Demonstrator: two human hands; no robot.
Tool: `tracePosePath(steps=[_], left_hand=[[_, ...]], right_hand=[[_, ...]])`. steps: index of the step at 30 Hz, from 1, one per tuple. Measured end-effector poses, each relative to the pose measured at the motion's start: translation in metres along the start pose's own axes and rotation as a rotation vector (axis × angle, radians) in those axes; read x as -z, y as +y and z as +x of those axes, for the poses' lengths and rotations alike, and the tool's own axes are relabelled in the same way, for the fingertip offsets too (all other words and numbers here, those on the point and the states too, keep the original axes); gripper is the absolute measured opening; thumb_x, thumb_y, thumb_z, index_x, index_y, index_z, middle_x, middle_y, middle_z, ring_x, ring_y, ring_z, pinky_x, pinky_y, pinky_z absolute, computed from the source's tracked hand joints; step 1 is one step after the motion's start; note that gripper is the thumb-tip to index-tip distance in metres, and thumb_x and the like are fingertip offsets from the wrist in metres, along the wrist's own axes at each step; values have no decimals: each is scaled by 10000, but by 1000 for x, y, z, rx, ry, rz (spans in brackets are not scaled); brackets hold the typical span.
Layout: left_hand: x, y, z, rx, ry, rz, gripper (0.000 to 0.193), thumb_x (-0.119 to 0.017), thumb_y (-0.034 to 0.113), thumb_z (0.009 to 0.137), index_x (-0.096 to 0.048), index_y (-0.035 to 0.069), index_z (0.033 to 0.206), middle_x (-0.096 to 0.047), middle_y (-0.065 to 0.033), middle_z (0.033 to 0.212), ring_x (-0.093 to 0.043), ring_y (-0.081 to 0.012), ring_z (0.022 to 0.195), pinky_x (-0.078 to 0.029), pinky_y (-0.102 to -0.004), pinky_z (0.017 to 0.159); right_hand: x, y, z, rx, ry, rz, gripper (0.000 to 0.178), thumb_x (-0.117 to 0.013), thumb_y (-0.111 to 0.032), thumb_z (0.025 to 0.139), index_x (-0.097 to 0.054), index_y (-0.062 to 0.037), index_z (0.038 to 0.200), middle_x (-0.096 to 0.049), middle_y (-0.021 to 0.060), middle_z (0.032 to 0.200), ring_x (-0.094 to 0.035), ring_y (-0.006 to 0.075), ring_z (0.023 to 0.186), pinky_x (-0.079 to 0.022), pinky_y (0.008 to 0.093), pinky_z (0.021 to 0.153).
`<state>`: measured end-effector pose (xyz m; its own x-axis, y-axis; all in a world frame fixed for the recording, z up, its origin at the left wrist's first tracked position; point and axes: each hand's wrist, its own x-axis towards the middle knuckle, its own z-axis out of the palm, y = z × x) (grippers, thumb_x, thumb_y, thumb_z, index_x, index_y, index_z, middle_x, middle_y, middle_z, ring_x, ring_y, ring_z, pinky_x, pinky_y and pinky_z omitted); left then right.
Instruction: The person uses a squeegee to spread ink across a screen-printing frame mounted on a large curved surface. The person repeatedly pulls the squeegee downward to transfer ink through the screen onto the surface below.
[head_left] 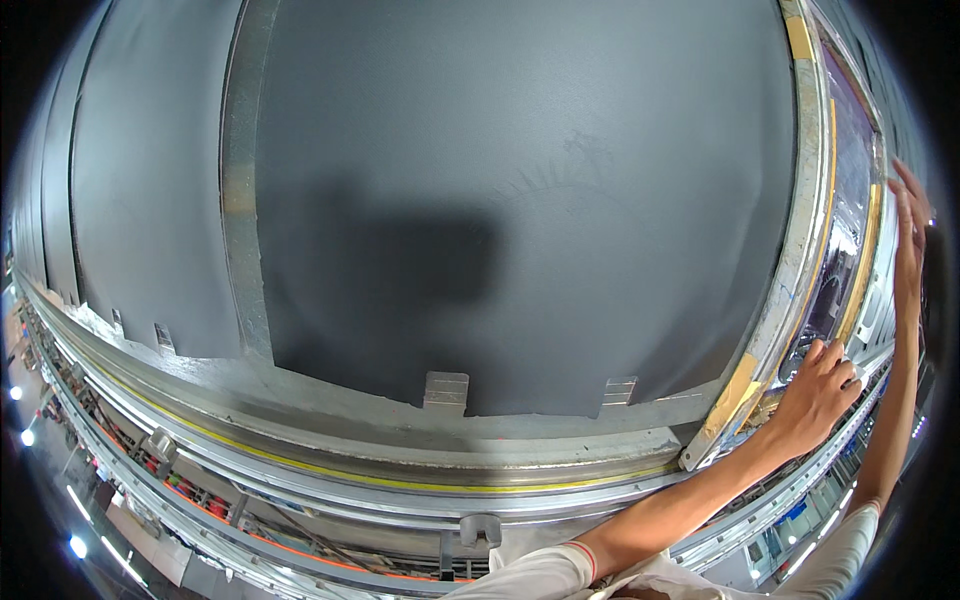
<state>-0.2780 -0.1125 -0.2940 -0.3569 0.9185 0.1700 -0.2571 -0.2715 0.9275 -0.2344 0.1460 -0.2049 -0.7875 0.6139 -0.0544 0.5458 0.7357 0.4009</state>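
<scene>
At the right stands a screen-printing-type frame (800,235) with metal bars, yellow tape on its edges and a glossy dark purple sheet (845,200) inside. My left hand (815,395) is over its near end, fingers curled closed; what they hold, if anything, is hidden. Farther up, beyond the frame's right bar, my right hand (907,220) has its fingers stretched out, close to the bar. Whether it touches the bar I cannot tell. To the left of the frame lies a large dark grey sheet (600,300), with a blurred dark shadow on it.
More dark grey sheets (150,200) lie at the left, past a metal strip (240,190). Small striped tabs (446,390) show at the near sheet edges. A metal rail with a yellow line (400,483) runs along the front, with a metal block (481,530) on it.
</scene>
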Motion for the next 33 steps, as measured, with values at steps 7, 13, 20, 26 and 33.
tracePosePath(steps=[7, 13, 20, 26, 33], left_hand=[[13, -8, 18, 472, -252, -524, 358, -586, 77, 917, -659, 5, 1261, -683, -192, 1151, -548, -326, 1276, -393, -438, 1104], [11, -4, 5, 367, -176, -504, 350, -597, 83, 909, -663, 7, 1245, -679, -184, 1151, -548, -326, 1263, -397, -441, 1091], [19, -10, 1, 260, -78, -365, 340, -610, 89, 900, -667, 10, 1226, -674, -175, 1152, -548, -326, 1247, -401, -446, 1076], [18, -11, 2, 238, -72, -313, 332, -621, 95, 892, -671, 12, 1210, -670, -166, 1152, -548, -326, 1233, -404, -450, 1063], [16, -12, 3, 220, -60, -271, 323, -634, 101, 883, -675, 14, 1192, -665, -157, 1152, -547, -326, 1217, -408, -454, 1049]], right_hand=[[42, -283, 56, 424, -201, 373, 431, -549, -184, 1037, -583, -93, 1457, -509, 132, 1566, -384, 331, 1500, -312, 494, 1222], [48, -291, 45, 457, -240, 368, 567, -617, -376, 1009, -532, -63, 1475, -426, 174, 1615, -301, 380, 1527, -246, 528, 1218], [36, -286, 38, 446, -216, 411, 644, -628, -460, 974, -533, -96, 1496, -390, 178, 1634, -316, 406, 1498, -230, 546, 1194], [31, -278, 31, 461, -204, 445, 617, -612, -495, 961, -568, -158, 1476, -388, 168, 1635, -320, 397, 1494, -229, 566, 1188], [35, -269, 31, 472, -205, 436, 618, -671, -457, 908, -578, -220, 1472, -378, 162, 1641, -319, 398, 1490, -228, 575, 1184]])
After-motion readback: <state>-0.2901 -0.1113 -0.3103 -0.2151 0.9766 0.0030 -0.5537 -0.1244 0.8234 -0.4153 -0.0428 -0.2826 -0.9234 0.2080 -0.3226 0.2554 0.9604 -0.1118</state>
